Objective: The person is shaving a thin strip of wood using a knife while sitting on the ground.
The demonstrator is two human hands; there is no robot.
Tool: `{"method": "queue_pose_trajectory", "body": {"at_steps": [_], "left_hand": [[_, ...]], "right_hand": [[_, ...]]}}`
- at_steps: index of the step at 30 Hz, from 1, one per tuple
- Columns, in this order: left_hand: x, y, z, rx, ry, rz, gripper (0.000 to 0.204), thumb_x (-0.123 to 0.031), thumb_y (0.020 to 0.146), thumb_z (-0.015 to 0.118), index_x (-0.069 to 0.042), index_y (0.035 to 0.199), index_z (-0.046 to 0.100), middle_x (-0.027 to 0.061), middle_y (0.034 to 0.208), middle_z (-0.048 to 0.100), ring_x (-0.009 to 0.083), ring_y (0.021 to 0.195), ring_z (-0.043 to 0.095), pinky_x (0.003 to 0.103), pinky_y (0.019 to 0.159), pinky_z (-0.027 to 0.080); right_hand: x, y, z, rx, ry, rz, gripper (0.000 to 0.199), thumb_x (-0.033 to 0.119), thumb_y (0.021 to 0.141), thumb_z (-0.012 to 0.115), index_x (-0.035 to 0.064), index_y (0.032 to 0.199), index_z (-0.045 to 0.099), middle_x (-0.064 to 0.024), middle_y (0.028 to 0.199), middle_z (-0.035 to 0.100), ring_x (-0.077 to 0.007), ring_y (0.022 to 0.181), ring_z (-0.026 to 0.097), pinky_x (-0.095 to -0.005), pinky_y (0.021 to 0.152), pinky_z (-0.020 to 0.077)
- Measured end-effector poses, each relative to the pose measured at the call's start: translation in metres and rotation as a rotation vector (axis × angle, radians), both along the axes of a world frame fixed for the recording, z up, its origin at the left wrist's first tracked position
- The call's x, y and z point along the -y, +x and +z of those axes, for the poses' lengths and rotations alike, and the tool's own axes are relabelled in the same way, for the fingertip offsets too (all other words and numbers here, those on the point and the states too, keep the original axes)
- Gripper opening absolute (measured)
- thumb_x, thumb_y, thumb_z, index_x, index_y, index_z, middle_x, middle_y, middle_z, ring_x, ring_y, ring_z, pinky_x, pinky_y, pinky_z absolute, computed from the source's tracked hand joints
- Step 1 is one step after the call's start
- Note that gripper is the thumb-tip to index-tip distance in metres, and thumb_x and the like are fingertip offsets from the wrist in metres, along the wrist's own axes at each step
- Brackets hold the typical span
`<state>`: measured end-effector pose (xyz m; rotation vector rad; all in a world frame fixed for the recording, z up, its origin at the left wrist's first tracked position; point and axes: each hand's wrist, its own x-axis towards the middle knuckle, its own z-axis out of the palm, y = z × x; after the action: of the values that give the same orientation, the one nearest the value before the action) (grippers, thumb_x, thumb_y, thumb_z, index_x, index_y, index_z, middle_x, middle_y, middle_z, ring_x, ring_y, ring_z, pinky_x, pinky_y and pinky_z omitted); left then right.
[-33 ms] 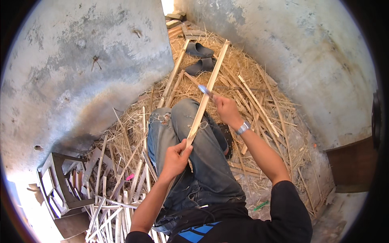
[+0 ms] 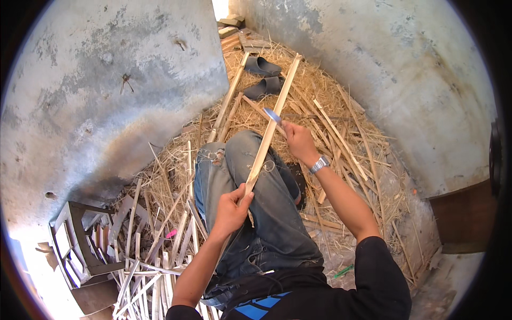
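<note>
A dark, open-sided box (image 2: pixel 104 268) sits tilted at the floor's near left edge, against the left wall (image 2: pixel 133 53); reddish and pale pieces (image 2: pixel 101 240) show through its opening, though whether they lie inside or behind it I cannot tell. Many loose slats (image 2: pixel 156 293) are heaped just right of the box, with a pink scrap (image 2: pixel 170 233) near their far side. The strip (image 2: pixel 261 154), pale and narrow, lies over the person's jeans (image 2: pixel 213 170), its long axis running away from the body and slanting to the right. Its near end is in the left hand (image 2: pixel 232 209), pinched between thumb and fingers above the thigh; its far end points toward the floor's far edge, just right of two dark sandals (image 2: pixel 262 65), and I cannot tell whether it touches the straw (image 2: pixel 314 80) there. The right hand (image 2: pixel 300 143), with a metal watch (image 2: pixel 319 164) at its wrist, is closed around the handle of a knife (image 2: pixel 272 115), whose blade crosses the strip beyond the knees and points to the far left; how deep it bites is too small to tell. A green object (image 2: pixel 344 271) lies on the floor (image 2: pixel 333 255) near the right elbow.
</note>
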<state>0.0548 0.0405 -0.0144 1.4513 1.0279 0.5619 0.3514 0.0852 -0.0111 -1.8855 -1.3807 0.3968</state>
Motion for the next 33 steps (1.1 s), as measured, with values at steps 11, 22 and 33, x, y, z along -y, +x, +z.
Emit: {"method": "queue_pose_trajectory", "body": {"at_steps": [11,22,33], "left_hand": [[0.004,0.002,-0.003,0.039,0.060,0.045,0.032,-0.015,0.102,0.071,0.015,0.111,0.070,0.0011,0.090,0.070,0.0066,0.091,0.057,0.027,0.083,0.049],[0.007,-0.005,-0.005,-0.042,0.065,0.065,0.041,-0.015,0.100,0.073,0.015,0.126,0.066,0.0183,0.108,0.078,0.0095,0.104,0.064,0.028,0.094,0.050],[-0.002,-0.005,-0.011,-0.039,-0.008,0.027,0.042,-0.018,0.099,0.074,0.015,0.124,0.067,0.0279,0.126,0.072,0.0228,0.121,0.069,0.032,0.103,0.050]], "right_hand": [[0.023,-0.030,-0.024,0.065,0.248,0.192,0.047,0.034,0.111,0.052,0.0017,0.079,0.065,-0.0241,0.063,0.058,-0.0427,0.055,0.059,-0.0491,0.054,0.0436],[0.036,-0.008,-0.017,0.007,0.033,0.202,0.049,0.033,0.111,0.052,-0.0031,0.079,0.063,-0.0248,0.063,0.057,-0.0357,0.050,0.054,-0.0452,0.053,0.0423],[0.038,-0.032,-0.001,0.036,-0.131,0.289,0.031,0.024,0.107,0.052,0.0049,0.106,0.077,-0.0263,0.082,0.068,-0.0400,0.072,0.072,-0.0473,0.064,0.0525]]}}
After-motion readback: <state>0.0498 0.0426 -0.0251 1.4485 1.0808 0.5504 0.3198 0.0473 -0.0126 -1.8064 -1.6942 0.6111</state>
